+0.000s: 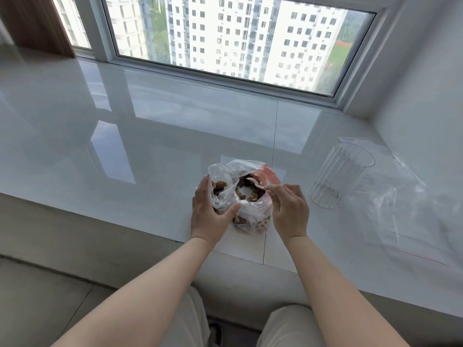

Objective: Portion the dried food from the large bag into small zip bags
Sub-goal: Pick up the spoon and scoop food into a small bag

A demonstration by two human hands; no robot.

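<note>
We see both hands at a clear plastic bag of dried food, nuts and dark fruit, standing open on the glossy white counter near its front edge, just ahead of our knees. Our left hand cups the bag's left side, fingers straight along the plastic, thumb pressing across the front. Our right hand sits at the bag's right rim, fingers curled, pinching a small pale spoon whose bowl reaches into the open mouth over the food. The hands are apart, bag between them. A pink strip shows on the bag's far right rim.

To the right, well apart from the bag, a clear glass tumbler stands on the counter with a little dark residue at its bottom. Beside it, further right, lie flat clear zip bags; we cannot tell how many. A window with high-rise blocks runs behind the counter.
</note>
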